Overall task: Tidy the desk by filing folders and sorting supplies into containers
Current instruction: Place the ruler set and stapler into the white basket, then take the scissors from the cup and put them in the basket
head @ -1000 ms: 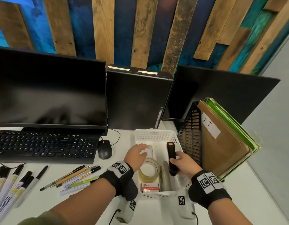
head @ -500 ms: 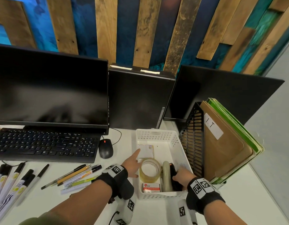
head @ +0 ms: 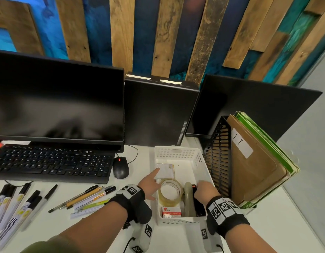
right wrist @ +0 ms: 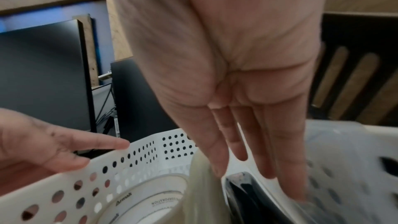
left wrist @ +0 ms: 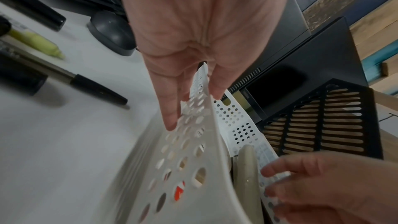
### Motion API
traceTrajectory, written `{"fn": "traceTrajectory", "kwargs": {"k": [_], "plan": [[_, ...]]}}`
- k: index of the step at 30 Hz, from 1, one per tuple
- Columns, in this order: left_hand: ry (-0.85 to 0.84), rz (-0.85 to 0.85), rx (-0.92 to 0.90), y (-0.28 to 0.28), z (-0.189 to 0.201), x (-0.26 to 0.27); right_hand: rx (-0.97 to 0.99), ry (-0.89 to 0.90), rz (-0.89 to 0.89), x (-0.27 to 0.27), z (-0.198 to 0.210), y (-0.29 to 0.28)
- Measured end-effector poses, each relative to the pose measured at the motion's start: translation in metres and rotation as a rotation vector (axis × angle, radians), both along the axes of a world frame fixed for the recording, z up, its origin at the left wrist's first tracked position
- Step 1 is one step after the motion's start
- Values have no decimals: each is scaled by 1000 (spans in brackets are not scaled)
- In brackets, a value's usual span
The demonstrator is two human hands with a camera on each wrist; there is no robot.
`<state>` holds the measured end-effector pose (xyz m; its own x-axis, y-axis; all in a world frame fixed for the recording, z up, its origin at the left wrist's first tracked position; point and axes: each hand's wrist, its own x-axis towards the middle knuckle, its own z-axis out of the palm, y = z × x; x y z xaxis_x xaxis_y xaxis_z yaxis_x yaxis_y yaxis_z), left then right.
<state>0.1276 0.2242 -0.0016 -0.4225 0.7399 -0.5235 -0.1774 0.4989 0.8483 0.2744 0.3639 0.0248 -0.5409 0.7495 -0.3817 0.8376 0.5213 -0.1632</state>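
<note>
A white perforated basket (head: pixel 178 154) stands on the desk and holds a flat packet (head: pixel 166 170), a clear tape roll (head: pixel 169 191), a second roll on edge (head: pixel 189 199), a red-and-white clip box (head: pixel 171 211) and a black stapler (head: pixel 198 204). My right hand (head: pixel 203 188) hovers just over the stapler (right wrist: pixel 241 190) with straight fingers (right wrist: pixel 273 151) and holds nothing. My left hand (head: pixel 151 181) lies at the basket's left wall (left wrist: pixel 193 151), its straight fingers (left wrist: pixel 170 108) touching the rim.
A black mesh file holder (head: pixel 218 161) right of the basket holds brown folders (head: pixel 255 172) and green folders (head: pixel 267 143). Pens (head: pixel 84 196) and markers (head: pixel 15 203) lie at front left. Keyboard (head: pixel 52 161), mouse (head: pixel 120 168) and monitor (head: pixel 57 103) stand behind.
My right hand lowered the stapler into the basket's right side and let it go. My left hand drew back from inside the basket to its left wall.
</note>
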Motion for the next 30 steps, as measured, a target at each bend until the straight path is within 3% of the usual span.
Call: {"fn": "traceTrajectory", "kwargs": {"k": [5, 9, 12, 18, 30], "plan": [[204, 74, 65, -4, -2, -4, -19, 229, 36, -17, 9, -10], [452, 144, 48, -13, 1, -6, -179, 511, 69, -30, 9, -34], [624, 144, -21, -29, 0, -11, -277, 600, 97, -40, 4, -54], [844, 205, -139, -84, -8, -26, -386, 682, 198, -64, -1, -90], [905, 505, -348, -212, -8, -65, -543, 621, 450, -125, -3, -183]]}}
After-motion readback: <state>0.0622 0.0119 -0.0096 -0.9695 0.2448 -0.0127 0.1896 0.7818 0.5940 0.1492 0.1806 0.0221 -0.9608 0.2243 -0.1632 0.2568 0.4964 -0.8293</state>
